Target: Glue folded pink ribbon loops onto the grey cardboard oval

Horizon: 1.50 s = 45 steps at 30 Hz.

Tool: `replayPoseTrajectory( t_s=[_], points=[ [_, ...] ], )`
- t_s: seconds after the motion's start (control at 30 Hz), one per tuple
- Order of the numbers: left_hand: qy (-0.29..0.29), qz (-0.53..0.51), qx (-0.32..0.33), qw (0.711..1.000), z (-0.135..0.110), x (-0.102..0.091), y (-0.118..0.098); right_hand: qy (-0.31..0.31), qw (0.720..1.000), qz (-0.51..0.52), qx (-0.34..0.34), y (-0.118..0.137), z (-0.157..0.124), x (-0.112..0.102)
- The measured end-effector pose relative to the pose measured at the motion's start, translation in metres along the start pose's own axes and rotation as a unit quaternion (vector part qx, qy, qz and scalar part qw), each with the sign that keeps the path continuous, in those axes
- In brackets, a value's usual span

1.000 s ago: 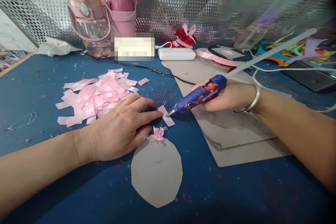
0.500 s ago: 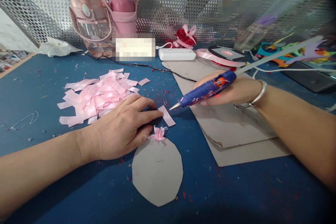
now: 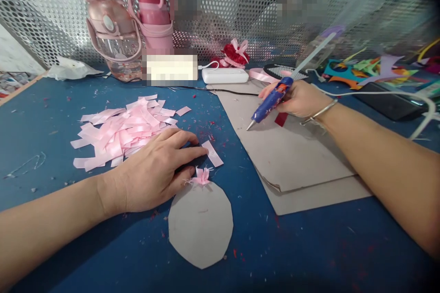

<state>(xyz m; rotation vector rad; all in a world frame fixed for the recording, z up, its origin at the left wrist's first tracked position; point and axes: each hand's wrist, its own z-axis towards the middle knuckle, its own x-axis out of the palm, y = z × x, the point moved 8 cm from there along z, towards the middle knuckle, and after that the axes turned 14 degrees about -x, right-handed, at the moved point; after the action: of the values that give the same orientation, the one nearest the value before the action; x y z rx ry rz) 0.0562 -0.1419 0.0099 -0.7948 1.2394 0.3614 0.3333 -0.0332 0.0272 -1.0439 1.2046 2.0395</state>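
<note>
My right hand (image 3: 302,98) grips a blue hot glue gun (image 3: 271,105) with a clear glue stick coming out of its back. The metal tip points down over the grey cardboard sheets. My left hand (image 3: 151,171) lies on the blue table with its fingers apart, the index fingertip touching one short pink ribbon strip (image 3: 213,154). Just below that strip, a round grey cardboard piece (image 3: 201,226) lies flat, with a small folded pink ribbon petal (image 3: 202,176) at its top edge near my left thumb. A heap of pink ribbon strips (image 3: 120,132) lies behind my left hand.
Grey cardboard sheets (image 3: 302,160) lie under my right forearm, with a dark red scrap (image 3: 281,119) on them. At the back stand a bunny-eared bottle (image 3: 115,41) and a pink tumbler (image 3: 155,23). A white power bank (image 3: 225,75) and a dark phone (image 3: 392,100) lie farther right.
My right hand has drawn the glue gun back to the right, away from the ribbon strip, and tilted it more steeply. My left hand stays at the strip.
</note>
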Motion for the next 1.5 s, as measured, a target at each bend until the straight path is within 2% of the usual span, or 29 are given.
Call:
replayPoseTrajectory(
  t_s=[0.2, 0.33, 0.43, 0.5, 0.53, 0.57, 0.6, 0.63, 0.67, 0.73, 0.77, 0.87, 1.07, 1.17, 1.23, 1.27, 1.33, 1.4, 1.5],
  points=[
    [0.006, 0.004, -0.001, 1.0, 0.0, 0.001, 0.001, -0.002, 0.996, 0.074, 0.046, 0.007, -0.004, 0.001],
    [0.008, 0.001, -0.009, 1.0, 0.0, 0.001, 0.002, -0.052, 0.992, 0.075, 0.085, 0.0, -0.012, -0.013],
    [0.002, -0.007, -0.008, 1.0, 0.0, 0.001, 0.002, -0.162, 0.978, 0.004, 0.128, 0.002, -0.04, -0.042],
    [-0.002, -0.011, -0.004, 1.0, 0.0, 0.0, 0.002, -0.273, 0.951, -0.077, 0.122, 0.028, -0.068, -0.063],
    [-0.003, -0.012, -0.001, 1.0, 0.0, 0.0, 0.002, -0.309, 0.941, -0.116, 0.079, 0.052, -0.078, -0.066],
    [-0.003, -0.012, 0.001, 1.0, 0.0, 0.001, 0.001, -0.299, 0.943, -0.146, -0.001, 0.082, -0.082, -0.06],
    [-0.003, -0.011, 0.001, 1.0, 0.0, 0.001, 0.001, -0.208, 0.963, -0.15, -0.085, 0.111, -0.077, -0.038],
    [-0.005, -0.01, 0.001, 1.0, 0.0, 0.001, 0.002, -0.083, 0.978, -0.122, -0.148, 0.135, -0.073, -0.008],
    [-0.007, -0.008, 0.001, 1.0, 0.001, 0.0, 0.002, 0.004, 0.979, -0.082, -0.189, 0.154, -0.071, 0.018],
    [-0.01, -0.003, 0.0, 1.0, 0.001, 0.0, 0.001, 0.086, 0.977, -0.043, -0.191, 0.171, -0.064, 0.052],
    [-0.012, -0.001, 0.0, 1.0, 0.001, 0.0, 0.001, 0.1, 0.978, -0.034, -0.181, 0.172, -0.059, 0.062],
    [-0.018, 0.001, 0.006, 1.0, 0.0, -0.001, 0.0, 0.096, 0.981, -0.026, -0.166, 0.165, -0.047, 0.075],
    [-0.02, -0.01, 0.006, 1.0, 0.0, -0.001, 0.001, 0.067, 0.962, -0.063, -0.258, 0.167, -0.054, 0.082],
    [-0.027, -0.037, 0.001, 0.999, 0.0, -0.003, 0.003, 0.018, 0.965, -0.072, -0.252, 0.166, -0.054, 0.08],
    [-0.092, -0.101, -0.055, 0.989, 0.0, -0.016, 0.011, -0.049, 0.971, -0.063, -0.227, 0.163, -0.052, 0.069],
    [-0.141, -0.144, -0.103, 0.974, -0.003, -0.027, 0.017, -0.085, 0.971, -0.061, -0.213, 0.163, -0.052, 0.061],
    [-0.23, -0.23, -0.2, 0.924, -0.017, -0.045, 0.027, -0.143, 0.968, -0.067, -0.193, 0.167, -0.055, 0.044],
    [-0.247, -0.294, -0.233, 0.893, -0.031, -0.053, 0.021, -0.185, 0.964, -0.065, -0.183, 0.18, -0.062, 0.027],
    [-0.218, -0.339, -0.217, 0.889, -0.05, -0.055, -0.004, -0.213, 0.959, -0.055, -0.176, 0.211, -0.081, 0.007]
  ],
)
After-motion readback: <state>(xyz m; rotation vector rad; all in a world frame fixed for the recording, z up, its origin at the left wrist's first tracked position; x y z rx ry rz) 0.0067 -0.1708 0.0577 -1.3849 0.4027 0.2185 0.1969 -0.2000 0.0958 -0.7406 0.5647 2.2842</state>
